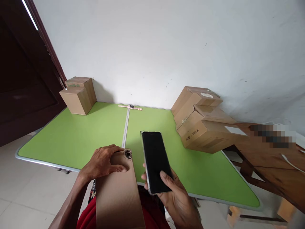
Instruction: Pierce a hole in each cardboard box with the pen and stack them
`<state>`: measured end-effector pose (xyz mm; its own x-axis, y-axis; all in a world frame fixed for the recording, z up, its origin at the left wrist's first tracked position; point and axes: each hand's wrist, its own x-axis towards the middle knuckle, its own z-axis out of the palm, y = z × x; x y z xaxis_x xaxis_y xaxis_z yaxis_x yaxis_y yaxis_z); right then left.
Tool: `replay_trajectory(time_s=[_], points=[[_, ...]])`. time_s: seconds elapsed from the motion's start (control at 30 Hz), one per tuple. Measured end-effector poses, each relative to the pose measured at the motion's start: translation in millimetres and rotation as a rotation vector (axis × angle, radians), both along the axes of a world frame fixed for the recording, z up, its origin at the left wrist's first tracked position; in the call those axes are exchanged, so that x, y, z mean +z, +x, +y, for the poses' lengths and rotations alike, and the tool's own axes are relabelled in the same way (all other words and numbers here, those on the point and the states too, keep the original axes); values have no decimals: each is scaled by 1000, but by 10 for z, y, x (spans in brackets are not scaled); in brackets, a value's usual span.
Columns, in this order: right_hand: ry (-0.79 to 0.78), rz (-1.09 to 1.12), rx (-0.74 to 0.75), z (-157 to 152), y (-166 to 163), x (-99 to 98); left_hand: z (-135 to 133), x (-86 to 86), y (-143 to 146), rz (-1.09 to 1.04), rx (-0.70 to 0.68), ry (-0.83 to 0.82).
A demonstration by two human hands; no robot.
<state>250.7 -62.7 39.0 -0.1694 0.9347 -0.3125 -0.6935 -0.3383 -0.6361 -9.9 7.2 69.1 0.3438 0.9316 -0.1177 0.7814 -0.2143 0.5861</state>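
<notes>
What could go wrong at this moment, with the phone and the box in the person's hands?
The right hand holds the phone only at its lower end, so it might tip out and drop. The cardboard box juts past the green table edge toward the lap, with just the left hand resting on top; it may slide off.

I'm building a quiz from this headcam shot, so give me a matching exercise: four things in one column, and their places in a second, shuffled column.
Things:
1. phone
2. watch
3. pair of small boxes
4. long cardboard box

Places:
A. far left corner of the green table
B. under the left hand, at the table's near edge
C. in the right hand
D. far edge of the table, at the middle seam

Pairs: 1-C, 2-D, 3-A, 4-B
</notes>
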Motion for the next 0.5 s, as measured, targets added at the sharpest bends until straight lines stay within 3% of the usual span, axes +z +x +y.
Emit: replay_trajectory(time_s=[0.07,0.17,0.37,0.5], points=[[-19,101,85,-67,-181,101,-3,46,-23,-11,-26,-33],[-39,192,174,-127,-409,92,-3,64,-52,-9,-61,-29],[-79,203,116,-223,-594,-146,-17,-13,-40,0,-45,28],[-110,202,88,-251,-596,-155,-18,-9,-26,13,-49,12]])
